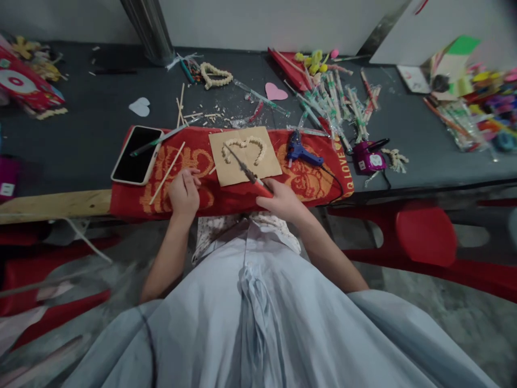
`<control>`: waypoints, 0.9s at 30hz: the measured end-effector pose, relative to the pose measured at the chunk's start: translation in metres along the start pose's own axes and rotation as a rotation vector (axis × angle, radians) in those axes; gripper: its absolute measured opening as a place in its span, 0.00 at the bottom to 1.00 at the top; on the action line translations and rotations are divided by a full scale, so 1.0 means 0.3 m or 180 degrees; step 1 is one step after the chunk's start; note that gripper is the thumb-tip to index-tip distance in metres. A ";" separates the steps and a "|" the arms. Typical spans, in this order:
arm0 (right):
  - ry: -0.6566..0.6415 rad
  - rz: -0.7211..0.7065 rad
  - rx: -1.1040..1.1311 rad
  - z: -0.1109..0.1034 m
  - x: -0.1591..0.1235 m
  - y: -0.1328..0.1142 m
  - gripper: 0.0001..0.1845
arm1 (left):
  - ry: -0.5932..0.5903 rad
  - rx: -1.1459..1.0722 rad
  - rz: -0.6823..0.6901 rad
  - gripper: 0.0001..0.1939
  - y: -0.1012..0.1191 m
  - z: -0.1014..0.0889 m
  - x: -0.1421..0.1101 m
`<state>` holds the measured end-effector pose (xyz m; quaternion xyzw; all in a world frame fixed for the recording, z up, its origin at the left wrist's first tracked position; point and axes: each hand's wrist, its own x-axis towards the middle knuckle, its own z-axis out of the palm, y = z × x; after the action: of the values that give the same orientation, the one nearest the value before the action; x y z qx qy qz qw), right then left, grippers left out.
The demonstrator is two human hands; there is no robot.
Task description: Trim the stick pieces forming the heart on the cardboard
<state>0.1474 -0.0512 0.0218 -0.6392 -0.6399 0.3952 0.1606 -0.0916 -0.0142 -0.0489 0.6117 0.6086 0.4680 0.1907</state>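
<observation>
Right hand (278,199) grips orange-handled tool (251,175), left hand (184,192) curled, can't tell if holding — tip slip could snag beige outline (263,149).

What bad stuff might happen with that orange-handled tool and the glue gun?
The orange-handled tool in the right hand points over the cream heart-like outline, so a slip might knock pieces loose.

The blue glue gun lies on the red towel near that hand; if it's hot, which I can't tell, it might burn fingers.

Its cord trails across the towel, so a snag might drag the gun.
</observation>
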 end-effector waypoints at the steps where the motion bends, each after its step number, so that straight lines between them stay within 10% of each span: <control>1: 0.0082 0.0049 0.0146 0.005 -0.009 0.009 0.17 | 0.0042 0.0048 0.0114 0.24 -0.013 0.006 -0.003; 13: 0.0465 0.0094 0.1734 0.058 -0.156 0.035 0.14 | 0.0225 0.0151 0.0327 0.24 -0.055 0.049 0.011; 27: 0.0570 0.0029 0.1815 0.043 -0.217 0.076 0.15 | 0.0261 0.0341 0.0356 0.22 -0.036 0.055 0.006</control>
<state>0.1626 -0.1197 0.0168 -0.6035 -0.4835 0.5018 0.3876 -0.0846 -0.0051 -0.0650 0.6344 0.6049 0.4694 0.1062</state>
